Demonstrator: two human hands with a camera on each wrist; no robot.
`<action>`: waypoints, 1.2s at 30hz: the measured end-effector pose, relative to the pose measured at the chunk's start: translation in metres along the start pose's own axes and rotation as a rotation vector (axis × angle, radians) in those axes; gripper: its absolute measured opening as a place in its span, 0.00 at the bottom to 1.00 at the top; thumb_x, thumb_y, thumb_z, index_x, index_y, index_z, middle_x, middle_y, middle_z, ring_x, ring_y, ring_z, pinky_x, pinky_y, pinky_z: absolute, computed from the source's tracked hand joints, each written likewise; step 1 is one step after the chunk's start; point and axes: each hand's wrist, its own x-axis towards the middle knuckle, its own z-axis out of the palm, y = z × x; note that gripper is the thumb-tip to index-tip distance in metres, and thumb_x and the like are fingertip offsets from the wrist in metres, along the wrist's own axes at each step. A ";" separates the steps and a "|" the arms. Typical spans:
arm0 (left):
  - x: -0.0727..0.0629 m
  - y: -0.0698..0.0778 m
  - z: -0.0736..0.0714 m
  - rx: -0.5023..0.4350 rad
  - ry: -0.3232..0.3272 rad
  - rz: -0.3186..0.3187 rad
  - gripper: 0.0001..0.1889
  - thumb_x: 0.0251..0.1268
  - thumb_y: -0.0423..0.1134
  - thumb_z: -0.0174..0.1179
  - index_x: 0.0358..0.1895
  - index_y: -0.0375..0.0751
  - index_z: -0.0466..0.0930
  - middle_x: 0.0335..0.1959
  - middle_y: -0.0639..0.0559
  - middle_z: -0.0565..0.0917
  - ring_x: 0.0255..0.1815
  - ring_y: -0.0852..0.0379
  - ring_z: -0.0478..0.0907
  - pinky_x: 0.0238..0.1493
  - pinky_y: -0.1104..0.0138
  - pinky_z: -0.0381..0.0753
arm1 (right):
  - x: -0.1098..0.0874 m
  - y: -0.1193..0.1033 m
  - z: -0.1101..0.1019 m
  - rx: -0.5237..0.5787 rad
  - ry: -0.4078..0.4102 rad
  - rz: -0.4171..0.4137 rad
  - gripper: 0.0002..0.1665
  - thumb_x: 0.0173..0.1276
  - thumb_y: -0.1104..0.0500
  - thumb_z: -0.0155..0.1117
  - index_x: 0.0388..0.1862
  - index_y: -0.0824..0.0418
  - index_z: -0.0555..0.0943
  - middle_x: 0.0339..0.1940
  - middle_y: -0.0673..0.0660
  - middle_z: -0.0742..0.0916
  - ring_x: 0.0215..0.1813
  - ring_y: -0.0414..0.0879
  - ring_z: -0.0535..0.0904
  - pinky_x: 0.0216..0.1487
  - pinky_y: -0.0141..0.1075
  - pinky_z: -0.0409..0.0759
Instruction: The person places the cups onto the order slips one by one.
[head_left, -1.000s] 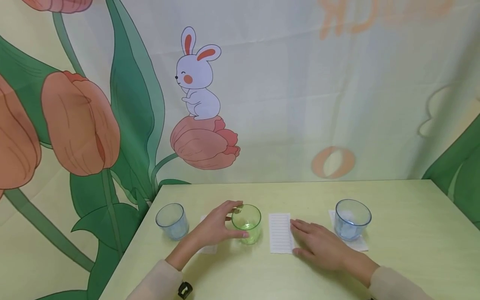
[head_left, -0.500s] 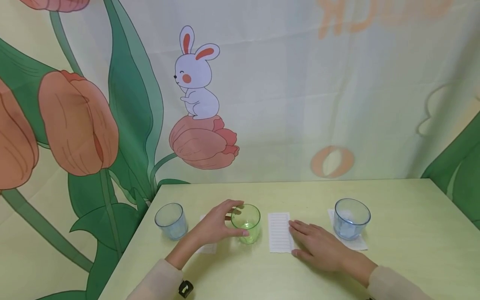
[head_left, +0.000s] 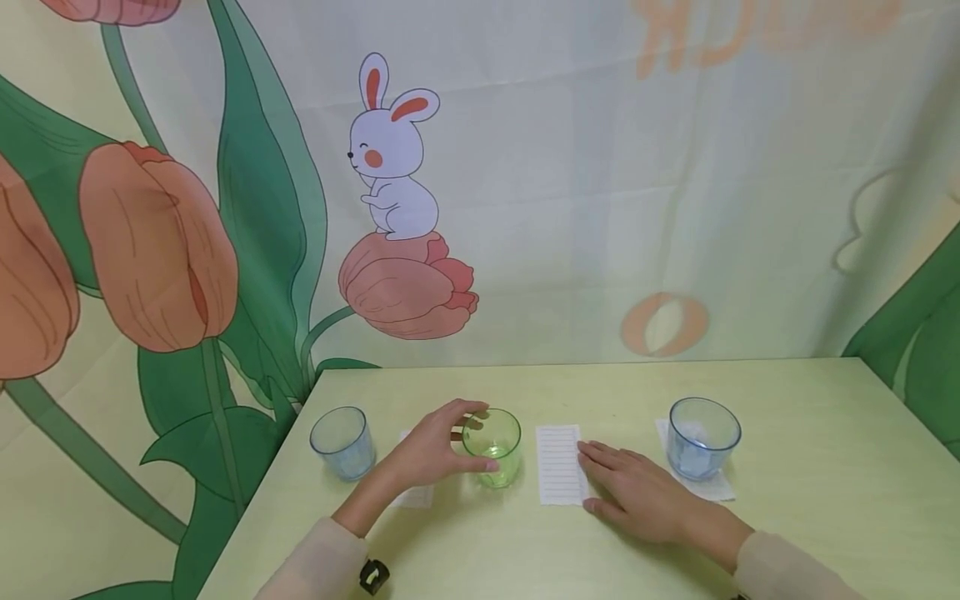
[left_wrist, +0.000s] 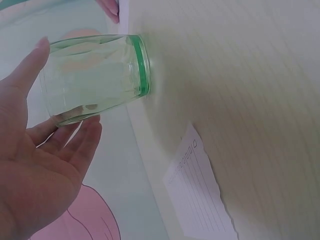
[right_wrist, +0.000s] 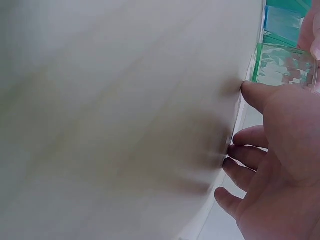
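My left hand holds a green-tinted drinking glass near its rim, thumb on the near side and fingers on the far side. In the left wrist view the glass stands upright with its base at the table. To its right lies a lined paper slip. My right hand rests flat with its fingertips at the slip's right edge; in the right wrist view the fingers are nearly straight against the tabletop. Another lined slip, left of the glass, is partly hidden by my left forearm in the head view.
A blue-tinted glass stands at the left near the table's side edge. A second blue glass stands on a paper slip at the right. Behind the pale table hangs a printed curtain with a rabbit and tulips.
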 end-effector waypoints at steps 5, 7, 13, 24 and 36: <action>0.003 0.003 0.002 -0.001 0.009 0.022 0.45 0.56 0.54 0.82 0.75 0.42 0.72 0.66 0.46 0.80 0.65 0.49 0.80 0.68 0.54 0.79 | 0.001 0.000 -0.002 -0.009 0.008 -0.007 0.40 0.81 0.44 0.62 0.77 0.72 0.70 0.80 0.67 0.72 0.80 0.65 0.67 0.74 0.63 0.69; 0.005 0.006 0.003 -0.008 0.015 0.034 0.45 0.55 0.54 0.82 0.74 0.42 0.73 0.65 0.46 0.80 0.65 0.48 0.80 0.67 0.53 0.80 | 0.001 0.001 -0.003 -0.008 0.007 -0.007 0.40 0.81 0.44 0.62 0.77 0.72 0.71 0.80 0.67 0.72 0.79 0.66 0.67 0.74 0.64 0.69; 0.017 0.022 0.011 -0.018 0.020 0.080 0.44 0.55 0.54 0.82 0.73 0.44 0.73 0.64 0.53 0.81 0.64 0.49 0.81 0.66 0.55 0.81 | 0.001 0.003 -0.002 -0.003 -0.006 0.003 0.39 0.81 0.45 0.63 0.77 0.71 0.71 0.80 0.67 0.72 0.80 0.65 0.67 0.75 0.63 0.69; 0.047 0.038 0.037 -0.059 -0.009 0.109 0.44 0.58 0.55 0.81 0.74 0.42 0.72 0.65 0.52 0.80 0.64 0.48 0.81 0.65 0.60 0.81 | 0.003 0.005 -0.002 0.018 -0.010 -0.009 0.38 0.80 0.46 0.64 0.77 0.71 0.72 0.80 0.66 0.72 0.80 0.65 0.67 0.74 0.63 0.69; 0.053 0.039 0.055 -0.039 -0.005 0.096 0.44 0.56 0.55 0.81 0.73 0.42 0.73 0.66 0.51 0.80 0.62 0.53 0.81 0.61 0.64 0.83 | 0.006 0.005 -0.004 0.001 0.002 -0.036 0.39 0.79 0.45 0.65 0.74 0.73 0.74 0.76 0.71 0.75 0.77 0.68 0.70 0.73 0.62 0.72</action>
